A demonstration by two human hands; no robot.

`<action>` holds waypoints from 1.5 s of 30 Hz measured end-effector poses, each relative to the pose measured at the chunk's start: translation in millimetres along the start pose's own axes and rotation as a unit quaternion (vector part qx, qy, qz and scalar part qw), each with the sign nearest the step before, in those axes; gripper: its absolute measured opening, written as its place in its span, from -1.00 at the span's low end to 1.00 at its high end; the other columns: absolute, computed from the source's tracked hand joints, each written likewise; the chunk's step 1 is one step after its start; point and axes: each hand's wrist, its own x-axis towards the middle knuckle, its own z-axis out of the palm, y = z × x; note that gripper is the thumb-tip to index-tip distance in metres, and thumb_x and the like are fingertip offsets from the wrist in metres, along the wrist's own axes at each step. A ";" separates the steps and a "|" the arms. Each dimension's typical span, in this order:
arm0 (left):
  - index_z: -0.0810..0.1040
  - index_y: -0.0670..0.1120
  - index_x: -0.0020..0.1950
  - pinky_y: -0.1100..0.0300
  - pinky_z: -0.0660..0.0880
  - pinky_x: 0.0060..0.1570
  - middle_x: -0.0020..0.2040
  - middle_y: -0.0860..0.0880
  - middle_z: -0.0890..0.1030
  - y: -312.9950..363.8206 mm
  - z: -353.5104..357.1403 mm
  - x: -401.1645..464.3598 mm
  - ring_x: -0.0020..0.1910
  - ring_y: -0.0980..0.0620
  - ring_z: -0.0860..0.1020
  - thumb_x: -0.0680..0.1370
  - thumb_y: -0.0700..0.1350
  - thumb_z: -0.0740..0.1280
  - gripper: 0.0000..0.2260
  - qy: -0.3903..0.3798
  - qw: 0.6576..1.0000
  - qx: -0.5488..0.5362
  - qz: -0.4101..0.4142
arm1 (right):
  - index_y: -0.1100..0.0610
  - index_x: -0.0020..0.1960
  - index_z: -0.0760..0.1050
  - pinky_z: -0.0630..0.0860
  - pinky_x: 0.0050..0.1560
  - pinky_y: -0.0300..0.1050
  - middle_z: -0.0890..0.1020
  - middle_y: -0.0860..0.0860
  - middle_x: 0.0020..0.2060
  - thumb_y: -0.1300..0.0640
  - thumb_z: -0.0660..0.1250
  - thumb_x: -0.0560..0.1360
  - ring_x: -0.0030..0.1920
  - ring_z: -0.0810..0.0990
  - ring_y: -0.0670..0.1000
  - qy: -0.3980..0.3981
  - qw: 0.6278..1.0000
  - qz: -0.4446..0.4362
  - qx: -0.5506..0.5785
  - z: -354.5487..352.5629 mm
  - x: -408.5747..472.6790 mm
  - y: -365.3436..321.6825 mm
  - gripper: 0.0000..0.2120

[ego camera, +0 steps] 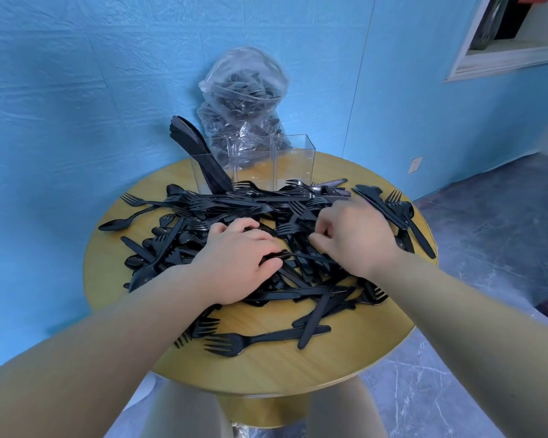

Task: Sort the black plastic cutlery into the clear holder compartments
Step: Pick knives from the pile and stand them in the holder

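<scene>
Plainly the sorting is barely begun: most of the cutlery point(253, 235) lies tangled on the table point(298, 358), and the holder point(253, 162) at the far edge has pieces only in its left compartment. The left hand point(238, 260) curls round a piece in the heap. The right hand point(351, 235) is bent into the pile; whether it holds anything I cannot tell. Interlocked tines could drag neighbours off the near edge when something is lifted.

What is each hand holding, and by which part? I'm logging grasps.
Left hand grips black cutlery from the pile; which part is hidden. Right hand: cannot tell.
</scene>
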 end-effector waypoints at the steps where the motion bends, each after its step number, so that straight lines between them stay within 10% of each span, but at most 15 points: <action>1: 0.36 0.21 0.40 -0.08 0.08 0.32 0.42 0.24 0.33 -0.4 -0.1 -0.7 0.46 0.09 0.08 0.62 0.19 0.00 -0.62 -0.002 1.000 0.005 -0.003 | 0.04 -0.11 0.58 0.47 -0.08 -0.10 0.59 -0.03 -0.21 -0.17 0.28 0.50 0.00 0.47 0.05 -0.047 0.999 0.000 -0.012 0.4 0.5 -4.9 -0.71; 9: 0.32 0.20 0.43 -0.09 0.05 0.37 0.47 0.19 0.25 -7.5 0.5 -9.7 0.49 0.10 0.03 0.58 0.27 0.00 -0.56 0.002 1.000 0.000 -0.025 | 0.09 -0.02 0.58 0.46 -0.36 -0.17 0.58 -0.02 -0.31 -0.43 0.26 0.36 -0.26 0.57 0.03 -0.178 0.980 0.081 -0.044 5.7 14.3 -22.6 -0.40; 16: 0.26 0.20 0.45 -0.12 0.07 0.37 0.50 0.16 0.20 -10.9 1.2 -11.0 0.51 0.07 0.00 0.33 0.45 -0.30 -0.20 0.000 0.999 0.007 -0.032 | 0.19 0.08 0.60 0.62 -0.08 -0.01 0.68 0.08 -0.13 -0.10 0.39 0.34 -0.10 0.64 0.12 -0.188 0.977 0.096 0.041 8.5 19.3 -28.3 -0.56; 45: 0.10 0.04 0.53 -0.04 0.11 0.42 0.53 0.08 0.14 -18.8 -6.7 -9.3 0.49 0.05 0.09 0.58 0.19 0.11 -0.44 0.122 0.988 -0.054 -0.080 | 0.09 0.21 0.58 0.38 0.17 -0.33 0.62 -0.05 0.13 0.20 0.36 0.50 0.08 0.54 -0.14 -0.077 0.959 0.050 0.267 -14.5 18.2 0.2 -0.71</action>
